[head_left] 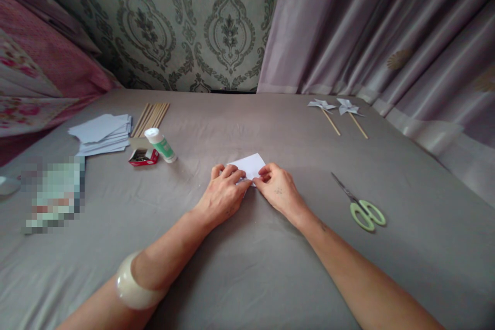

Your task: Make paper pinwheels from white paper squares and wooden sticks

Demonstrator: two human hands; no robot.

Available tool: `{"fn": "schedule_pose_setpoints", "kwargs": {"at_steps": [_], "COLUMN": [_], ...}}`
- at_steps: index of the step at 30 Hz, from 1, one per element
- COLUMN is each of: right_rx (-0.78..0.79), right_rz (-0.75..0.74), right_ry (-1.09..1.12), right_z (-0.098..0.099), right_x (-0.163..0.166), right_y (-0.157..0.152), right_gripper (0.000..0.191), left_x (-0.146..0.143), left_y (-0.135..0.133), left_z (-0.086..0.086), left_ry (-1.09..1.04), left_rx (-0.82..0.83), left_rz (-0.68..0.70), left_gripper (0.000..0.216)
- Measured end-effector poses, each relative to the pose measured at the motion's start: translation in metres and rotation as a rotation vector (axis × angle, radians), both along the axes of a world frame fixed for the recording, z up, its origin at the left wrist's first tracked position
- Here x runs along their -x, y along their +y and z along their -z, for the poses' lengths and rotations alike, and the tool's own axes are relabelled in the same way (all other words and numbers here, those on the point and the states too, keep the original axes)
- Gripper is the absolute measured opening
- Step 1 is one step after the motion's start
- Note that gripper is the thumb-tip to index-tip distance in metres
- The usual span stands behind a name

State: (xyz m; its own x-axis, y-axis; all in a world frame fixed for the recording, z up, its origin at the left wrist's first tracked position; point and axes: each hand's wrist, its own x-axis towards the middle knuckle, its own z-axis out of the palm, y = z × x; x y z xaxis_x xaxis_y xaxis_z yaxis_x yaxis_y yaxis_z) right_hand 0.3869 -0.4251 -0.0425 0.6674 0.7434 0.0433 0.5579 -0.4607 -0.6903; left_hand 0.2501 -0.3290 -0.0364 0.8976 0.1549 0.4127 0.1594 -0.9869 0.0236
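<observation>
A small white sheet of paper (pixel 251 165) lies on the grey cloth (pixel 247 268) in the middle. My left hand (pixel 222 196) rests on its near left part, fingers curled and pressing down. My right hand (pixel 278 191) pinches the sheet's near right edge between thumb and fingers. Both hands cover the paper's near half, so only its far corner shows. A pale bangle (pixel 133 283) sits on my left forearm.
Green-handled scissors (pixel 361 206) lie to the right. Two paper pinwheels on sticks (pixel 336 111) lie far right. At the left are a paper stack (pixel 102 134), wooden sticks (pixel 150 116), a glue stick (pixel 160 145) and a small red box (pixel 143 156).
</observation>
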Motion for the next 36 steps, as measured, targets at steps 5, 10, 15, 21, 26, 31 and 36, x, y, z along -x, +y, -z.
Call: {"fn": "schedule_pose_setpoints", "kwargs": {"at_steps": [5, 10, 15, 21, 26, 31, 36], "right_rx": [0.010, 0.027, 0.019, 0.025, 0.038, 0.055, 0.082], "right_rz": [0.002, 0.007, -0.005, -0.070, -0.111, -0.158, -0.187], "right_ry": [-0.032, -0.042, -0.046, -0.043, -0.086, -0.108, -0.187], "right_z": [0.001, 0.000, -0.003, -0.008, -0.012, -0.014, -0.012], "right_x": [0.000, 0.001, 0.002, 0.005, 0.008, 0.009, 0.007], "right_y": [0.001, 0.000, 0.000, -0.001, -0.003, -0.004, -0.004], "right_gripper": [0.013, 0.012, 0.010, 0.006, 0.014, 0.019, 0.023], "left_x": [0.000, 0.000, 0.000, 0.000, 0.000, 0.000, 0.000], "left_y": [0.000, 0.000, -0.001, -0.001, -0.001, -0.002, -0.002], "left_z": [-0.001, -0.001, 0.000, 0.000, -0.001, -0.001, -0.001], "left_ry": [0.014, 0.028, 0.034, 0.046, 0.067, 0.073, 0.074], "left_rx": [0.004, 0.012, 0.010, 0.009, 0.000, -0.009, -0.009], "left_rz": [-0.003, -0.008, -0.012, -0.019, -0.025, -0.030, -0.033], "left_gripper": [0.020, 0.021, 0.022, 0.021, 0.020, 0.019, 0.019]}}
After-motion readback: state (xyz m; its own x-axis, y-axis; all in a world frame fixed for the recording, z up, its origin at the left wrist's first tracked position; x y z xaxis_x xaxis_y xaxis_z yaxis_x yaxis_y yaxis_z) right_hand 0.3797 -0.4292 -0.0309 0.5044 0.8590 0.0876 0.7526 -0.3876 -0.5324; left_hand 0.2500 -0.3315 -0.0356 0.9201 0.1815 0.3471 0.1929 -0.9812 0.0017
